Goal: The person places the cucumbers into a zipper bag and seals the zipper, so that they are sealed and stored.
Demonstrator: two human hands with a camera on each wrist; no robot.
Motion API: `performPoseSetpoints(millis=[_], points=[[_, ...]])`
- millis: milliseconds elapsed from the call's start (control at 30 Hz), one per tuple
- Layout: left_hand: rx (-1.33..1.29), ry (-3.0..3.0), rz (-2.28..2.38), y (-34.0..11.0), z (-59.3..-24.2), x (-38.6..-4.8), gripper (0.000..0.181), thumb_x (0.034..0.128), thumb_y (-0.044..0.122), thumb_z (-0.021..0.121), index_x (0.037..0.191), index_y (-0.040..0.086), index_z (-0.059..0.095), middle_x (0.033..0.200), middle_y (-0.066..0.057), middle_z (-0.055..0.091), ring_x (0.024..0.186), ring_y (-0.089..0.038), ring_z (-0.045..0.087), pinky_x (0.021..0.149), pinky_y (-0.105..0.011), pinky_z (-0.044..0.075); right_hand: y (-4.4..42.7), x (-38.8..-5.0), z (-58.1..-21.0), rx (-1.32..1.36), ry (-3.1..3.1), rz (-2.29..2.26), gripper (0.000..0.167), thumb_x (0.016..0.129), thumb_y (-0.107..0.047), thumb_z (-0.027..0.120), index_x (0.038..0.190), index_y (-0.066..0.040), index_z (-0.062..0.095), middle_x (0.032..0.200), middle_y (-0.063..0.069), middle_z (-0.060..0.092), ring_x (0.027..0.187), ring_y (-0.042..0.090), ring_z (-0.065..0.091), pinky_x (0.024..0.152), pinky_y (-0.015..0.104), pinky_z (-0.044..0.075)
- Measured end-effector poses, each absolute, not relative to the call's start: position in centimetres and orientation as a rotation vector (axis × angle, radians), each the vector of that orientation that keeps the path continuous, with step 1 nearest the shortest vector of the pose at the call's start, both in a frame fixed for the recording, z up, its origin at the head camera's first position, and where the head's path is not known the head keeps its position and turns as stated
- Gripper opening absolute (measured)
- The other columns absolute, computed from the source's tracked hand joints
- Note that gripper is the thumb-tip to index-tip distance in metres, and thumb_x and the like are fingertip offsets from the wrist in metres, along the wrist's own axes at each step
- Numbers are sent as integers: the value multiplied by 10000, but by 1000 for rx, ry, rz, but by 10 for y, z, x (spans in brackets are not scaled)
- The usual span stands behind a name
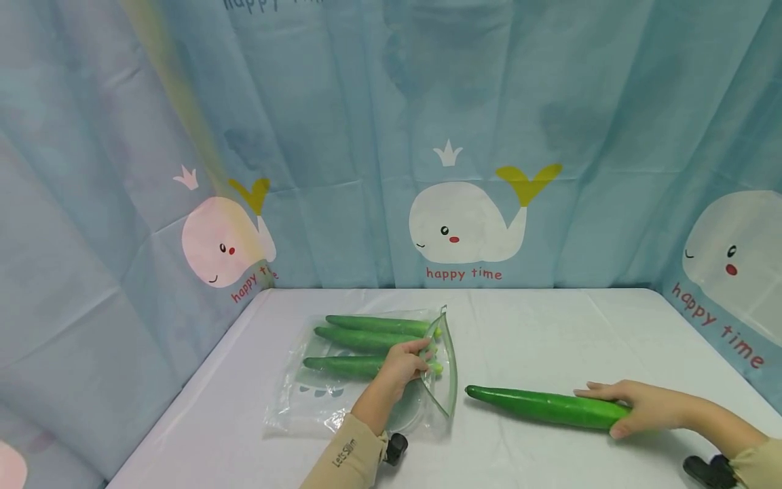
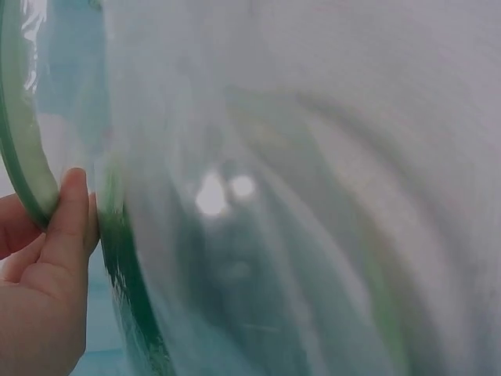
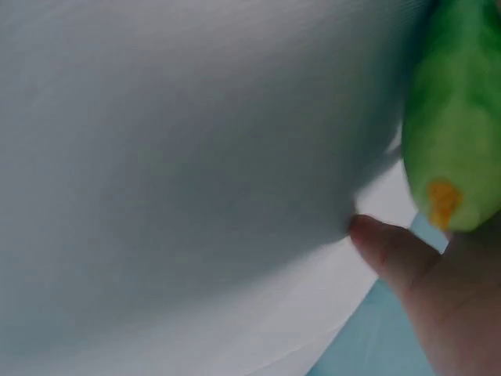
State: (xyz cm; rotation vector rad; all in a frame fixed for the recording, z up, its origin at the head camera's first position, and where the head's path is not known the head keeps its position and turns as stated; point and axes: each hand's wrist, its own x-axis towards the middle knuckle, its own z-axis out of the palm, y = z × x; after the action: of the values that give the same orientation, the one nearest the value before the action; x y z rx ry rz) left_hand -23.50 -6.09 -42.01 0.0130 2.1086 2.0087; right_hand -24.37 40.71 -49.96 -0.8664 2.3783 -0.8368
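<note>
A clear zip bag [image 1: 318,411] with a green-edged mouth lies on the table, and three cucumbers [image 1: 354,339] are inside it side by side. My left hand [image 1: 400,367] pinches the bag's mouth, which gapes toward the right. In the left wrist view, thumb and fingers of the left hand [image 2: 55,258] hold the green rim. One more cucumber [image 1: 537,405] lies outside, its dark tip pointing at the bag. Around its right end my right hand [image 1: 647,407] grips, thumb on the near side. The right wrist view shows this cucumber's pale end [image 3: 454,157] beside the thumb.
A white cloth covers the table [image 1: 550,326]. Behind it and at the sides hangs a blue curtain [image 1: 342,136] printed with whales. Dark wrist devices [image 1: 396,448] sit by both sleeves.
</note>
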Motion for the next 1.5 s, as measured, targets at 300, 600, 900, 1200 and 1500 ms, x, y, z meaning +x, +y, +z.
performPoseSetpoints(millis=[300, 600, 900, 1200, 1500], points=[[-4, 2069, 2029, -62, -421, -235, 547, 851, -182, 529, 1383, -57, 497, 1469, -279, 373, 1290, -344, 476, 789, -313, 520, 358, -209, -428, -897, 2277, -1051, 540, 836, -45, 705, 1350, 26, 552, 1195, -149, 594, 837, 16, 455, 631, 240, 343], [-5, 2061, 2037, -63, -418, -236, 548, 853, -189, 529, 1385, -63, 490, 1477, -280, 360, 1294, -348, 469, 833, -339, 522, 350, -204, -410, -673, 2217, -1295, 383, 936, -59, 587, 1276, 105, 524, 1064, 70, 606, 799, 156, 551, 616, 311, 489], [-9, 2073, 2033, -65, -415, -236, 556, 844, -179, 566, 1381, -50, 503, 1463, -269, 391, 1262, -345, 504, 865, -352, 519, 352, -209, -406, -633, 1894, -1601, 393, 1020, -57, 363, 1275, -196, 628, 1117, 122, 580, 897, 204, 606, 787, 380, 530], [-5, 2095, 2015, -67, -413, -237, 539, 861, -153, 577, 1381, -27, 517, 1440, -267, 423, 1183, -345, 560, 846, -356, 518, 347, -215, -398, -645, 1897, -1682, 426, 1022, -36, 364, 1252, -249, 654, 1091, 102, 590, 906, 219, 635, 821, 392, 538], [35, 2081, 2023, -69, -410, -235, 534, 871, -152, 562, 1390, -43, 496, 1443, -266, 421, 1231, -361, 522, 858, -361, 514, 334, -215, -397, -624, 1990, -1661, 358, 1023, -57, 417, 1170, -275, 661, 1073, 122, 582, 891, 240, 651, 791, 361, 554]])
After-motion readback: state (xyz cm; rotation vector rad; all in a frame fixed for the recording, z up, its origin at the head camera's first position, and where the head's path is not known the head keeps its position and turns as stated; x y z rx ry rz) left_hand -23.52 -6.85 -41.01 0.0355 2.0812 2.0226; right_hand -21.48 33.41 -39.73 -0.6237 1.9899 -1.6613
